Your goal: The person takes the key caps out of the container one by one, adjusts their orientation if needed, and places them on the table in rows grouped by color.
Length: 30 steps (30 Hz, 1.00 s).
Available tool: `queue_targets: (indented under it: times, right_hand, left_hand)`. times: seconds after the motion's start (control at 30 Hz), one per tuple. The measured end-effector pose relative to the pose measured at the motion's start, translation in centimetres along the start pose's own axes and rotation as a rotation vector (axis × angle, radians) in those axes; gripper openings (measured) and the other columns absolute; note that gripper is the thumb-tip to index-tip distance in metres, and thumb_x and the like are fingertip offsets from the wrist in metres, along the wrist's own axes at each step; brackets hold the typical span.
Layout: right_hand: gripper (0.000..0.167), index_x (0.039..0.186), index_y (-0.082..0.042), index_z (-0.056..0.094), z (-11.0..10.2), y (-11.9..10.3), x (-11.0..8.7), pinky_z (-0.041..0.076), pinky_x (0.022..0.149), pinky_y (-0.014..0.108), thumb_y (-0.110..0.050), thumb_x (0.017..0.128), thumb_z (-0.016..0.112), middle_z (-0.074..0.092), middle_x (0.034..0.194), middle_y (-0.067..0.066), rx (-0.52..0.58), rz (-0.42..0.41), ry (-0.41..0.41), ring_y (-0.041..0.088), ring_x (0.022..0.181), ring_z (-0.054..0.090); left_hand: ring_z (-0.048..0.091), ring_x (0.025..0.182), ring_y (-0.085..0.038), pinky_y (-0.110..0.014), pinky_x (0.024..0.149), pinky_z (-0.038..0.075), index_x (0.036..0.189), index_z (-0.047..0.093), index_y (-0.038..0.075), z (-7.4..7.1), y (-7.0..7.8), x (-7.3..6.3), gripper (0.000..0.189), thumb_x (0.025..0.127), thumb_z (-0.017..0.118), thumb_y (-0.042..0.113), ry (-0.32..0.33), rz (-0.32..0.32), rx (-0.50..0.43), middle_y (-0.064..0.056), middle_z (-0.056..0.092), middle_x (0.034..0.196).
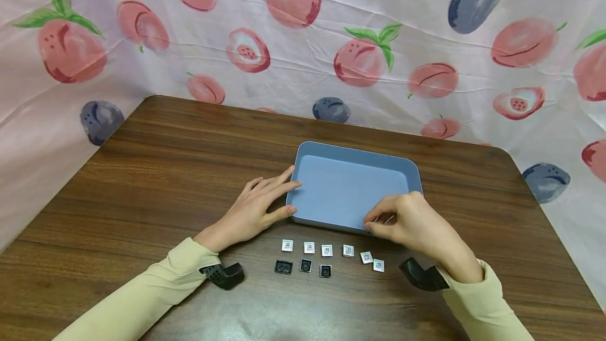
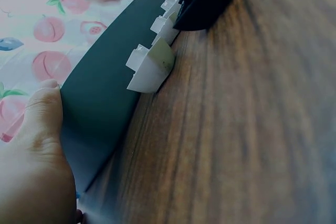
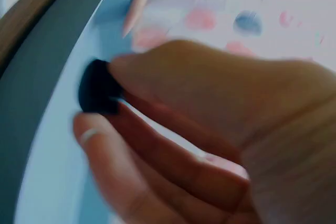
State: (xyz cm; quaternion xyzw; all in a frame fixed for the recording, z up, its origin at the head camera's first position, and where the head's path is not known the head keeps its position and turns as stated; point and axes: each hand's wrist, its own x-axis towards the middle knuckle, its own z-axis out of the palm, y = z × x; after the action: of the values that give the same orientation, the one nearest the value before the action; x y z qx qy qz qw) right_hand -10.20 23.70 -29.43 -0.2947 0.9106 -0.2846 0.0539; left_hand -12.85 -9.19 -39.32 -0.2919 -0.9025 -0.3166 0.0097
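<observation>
A black keycap (image 3: 97,90) is pinched between the thumb and fingertips of my right hand (image 1: 418,228), over the near right side of a shallow blue tray (image 1: 347,188). In the head view the fingers hide that keycap. My left hand (image 1: 251,209) rests at the tray's left edge, fingers spread and fairly straight, and the thumb lies against the wall in the left wrist view. In front of the tray lie several white keycaps (image 1: 309,248) in an uneven row. Closer to me are three black keycaps (image 1: 305,266), the leftmost one wider. The loose keycaps show their hollow undersides.
All of this stands on a brown wood-grain table (image 1: 156,172) with rounded far corners. A fruit-print cloth (image 1: 293,67) hangs behind it and along the sides. Each wrist wears a black strap mount (image 1: 224,276) below a pale yellow sleeve.
</observation>
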Motion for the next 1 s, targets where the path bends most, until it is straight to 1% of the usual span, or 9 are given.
queue_targets:
  times: [0.13,0.2,0.3,0.47,0.63,0.73,0.83,0.9,1.0]
  right_hand:
    - [0.013,0.085,-0.018,0.081,1.2,-2.6,-1.1,0.049,0.059,0.015,-0.005,0.084,0.081,0.072,0.082,-0.013,-0.007,-0.158,-0.045,-0.006,0.068,0.058]
    - [0.013,0.084,-0.017,0.081,2.2,-3.3,-1.7,0.049,0.059,0.013,-0.005,0.083,0.081,0.073,0.082,-0.011,-0.022,-0.183,-0.068,-0.005,0.069,0.06]
    - [0.011,0.081,-0.017,0.079,4.0,-3.6,-2.5,0.049,0.062,0.013,-0.006,0.082,0.083,0.073,0.082,-0.011,-0.086,-0.192,-0.055,-0.003,0.072,0.062]
    - [0.013,0.076,-0.017,0.077,6.3,-3.9,-2.8,0.049,0.061,0.015,-0.008,0.081,0.084,0.072,0.075,-0.012,-0.141,-0.131,0.002,-0.003,0.069,0.061]
    - [0.011,0.076,-0.014,0.076,7.1,-4.4,-2.8,0.05,0.056,0.018,-0.011,0.083,0.084,0.072,0.071,-0.009,-0.165,-0.036,0.03,-0.003,0.062,0.061]
    - [0.01,0.079,-0.015,0.076,6.3,-4.7,-2.9,0.046,0.053,0.017,-0.017,0.087,0.082,0.071,0.07,-0.01,-0.178,0.009,0.07,-0.006,0.059,0.057]
    - [0.011,0.081,-0.019,0.076,4.7,-4.8,-3.0,0.043,0.051,0.016,-0.021,0.09,0.079,0.067,0.067,-0.015,-0.185,0.07,0.133,-0.008,0.055,0.05]
    - [0.011,0.082,-0.023,0.076,3.5,-4.6,-3.1,0.041,0.051,0.017,-0.024,0.092,0.077,0.065,0.068,-0.019,-0.182,0.11,0.152,-0.009,0.055,0.047]
    - [0.009,0.085,-0.028,0.077,1.9,-4.1,-3.3,0.045,0.054,0.019,-0.029,0.094,0.076,0.066,0.071,-0.022,-0.196,0.156,0.154,-0.01,0.057,0.051]
  left_hand:
    - [0.039,0.148,-0.022,-0.063,0.119,0.019,0.154,0.047,0.03,0.1,0.0,0.0,0.055,0.102,0.059,0.045,0.007,0.003,0.0,0.005,0.022,0.17]
    - [0.039,0.148,-0.022,-0.062,0.119,0.019,0.154,0.047,0.03,0.1,0.0,0.0,0.055,0.102,0.059,0.045,0.008,0.006,0.0,0.005,0.022,0.17]
    - [0.039,0.148,-0.022,-0.062,0.119,0.019,0.154,0.047,0.029,0.0,0.0,0.0,0.055,0.102,0.059,0.045,0.006,0.011,0.002,0.005,0.022,0.17]
    - [0.039,0.148,-0.022,-0.062,0.118,0.019,0.154,0.047,0.028,-0.3,-0.1,-0.1,0.055,0.102,0.06,0.044,0.003,0.013,0.006,0.004,0.022,0.17]
    - [0.039,0.149,-0.023,-0.062,0.119,0.018,0.154,0.046,0.028,-0.1,-0.1,-0.1,0.056,0.102,0.059,0.044,-0.002,0.006,-0.001,0.005,0.021,0.17]
    - [0.038,0.149,-0.024,-0.064,0.119,0.018,0.155,0.046,0.028,0.0,-0.2,-0.1,0.056,0.103,0.059,0.045,-0.003,0.012,-0.001,0.004,0.021,0.17]
    - [0.038,0.149,-0.024,-0.064,0.118,0.018,0.154,0.046,0.027,0.1,-0.2,0.0,0.056,0.103,0.059,0.045,0.001,0.017,0.003,0.003,0.022,0.17]
    - [0.038,0.149,-0.024,-0.064,0.118,0.018,0.154,0.046,0.027,0.1,-0.3,0.0,0.056,0.103,0.059,0.045,0.001,0.017,0.003,0.003,0.022,0.17]
    - [0.038,0.149,-0.025,-0.063,0.119,0.019,0.157,0.041,0.026,-0.1,-0.3,-0.1,0.059,0.104,0.055,0.047,-0.01,0.01,-0.001,0.002,0.021,0.171]
